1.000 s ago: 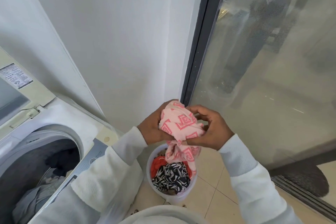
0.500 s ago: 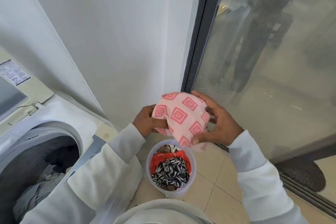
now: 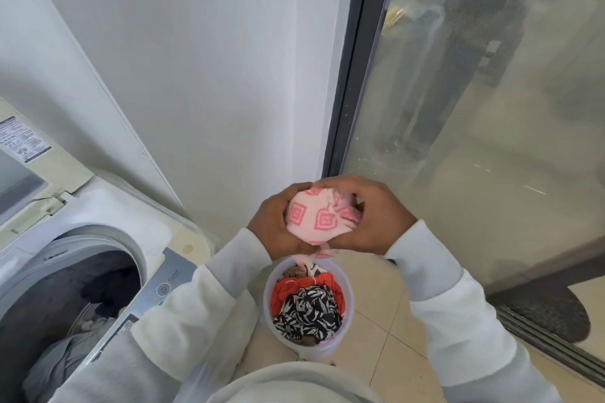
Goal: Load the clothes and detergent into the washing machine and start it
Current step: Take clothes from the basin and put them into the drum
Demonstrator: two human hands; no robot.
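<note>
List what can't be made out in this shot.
- Washing machine drum: head view; left edge and sleeve cut it off.
- Bucket bottom layers: buried under the black-and-white garment.
- Pink cloth: balled up between left hand and right hand, type unclear.
- Lid label: too small.

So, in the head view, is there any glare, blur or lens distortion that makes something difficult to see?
Head view: the glass door carries hazy reflections; wide-angle bending curves the wall edges; the washing machine drum is dark inside. The pink cloth, gripped by left hand and right hand, is sharp.
</note>
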